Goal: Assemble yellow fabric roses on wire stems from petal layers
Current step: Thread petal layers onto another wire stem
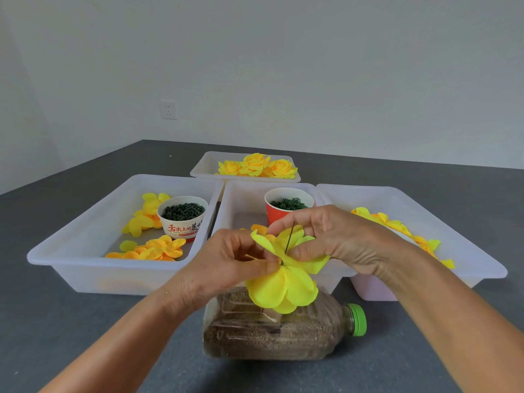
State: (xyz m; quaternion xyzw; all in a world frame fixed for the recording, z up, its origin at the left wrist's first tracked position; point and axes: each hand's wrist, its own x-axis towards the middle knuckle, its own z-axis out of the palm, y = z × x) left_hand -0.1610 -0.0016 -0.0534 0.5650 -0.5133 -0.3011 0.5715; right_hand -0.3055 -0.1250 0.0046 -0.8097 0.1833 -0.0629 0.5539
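Note:
A dark wire stem (289, 239) stands upright above a sand-filled plastic bottle (283, 330) lying on its side. Yellow petal layers (286, 287) are threaded on the wire. My left hand (226, 265) pinches the petals at the left of the wire. My right hand (334, 236) pinches a petal layer at the right, with its fingers around the wire's top. Loose petal layers (150, 248) lie in the left tray (85, 251). More petal layers (402, 231) lie strung along the right tray (453, 222). Finished yellow roses (258, 165) fill the far tray (207, 165).
A white cup (181, 219) of dark green parts stands in the left tray. A red cup (286, 205) of green ring-shaped parts stands in the middle tray (241, 199). The trays sit on a grey table (56, 321). A wall socket (168, 109) is behind.

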